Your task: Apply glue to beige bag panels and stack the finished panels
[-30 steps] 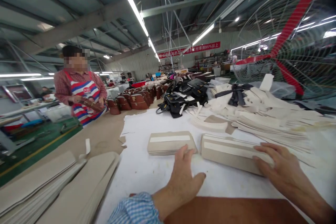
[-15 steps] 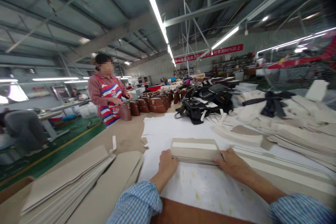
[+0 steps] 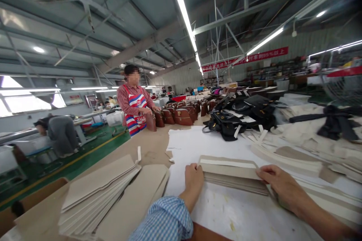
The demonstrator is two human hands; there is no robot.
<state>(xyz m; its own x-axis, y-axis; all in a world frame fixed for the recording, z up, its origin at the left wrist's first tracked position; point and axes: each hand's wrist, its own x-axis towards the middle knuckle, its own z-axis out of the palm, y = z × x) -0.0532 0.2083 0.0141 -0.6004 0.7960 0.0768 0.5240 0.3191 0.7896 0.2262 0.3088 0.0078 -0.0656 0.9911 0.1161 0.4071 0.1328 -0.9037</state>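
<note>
In front of me lies a small stack of grey-beige board pieces (image 3: 226, 169), the top one with a white strip along it. My left hand (image 3: 194, 179) is closed on the stack's left end, fingers curled behind the edge. At the right end my right hand (image 3: 275, 180) pinches the corner of the top piece between thumb and fingers. Below that piece, the edges of the lower ones show fanned out toward me. White sheeting (image 3: 183, 147) covers the table under the stack.
Fanned board pieces (image 3: 98, 192) lie to my left, and longer strips (image 3: 333, 199) to my right. Farther back are black bags (image 3: 243, 113) and rows of brown bags (image 3: 182, 116). Across the table, a person in a striped apron (image 3: 137, 107) handles a brown bag.
My view has swung left, so everything sits farther right. The right hand now grips the top piece's corner, and the lower pieces' edges are more spread.
</note>
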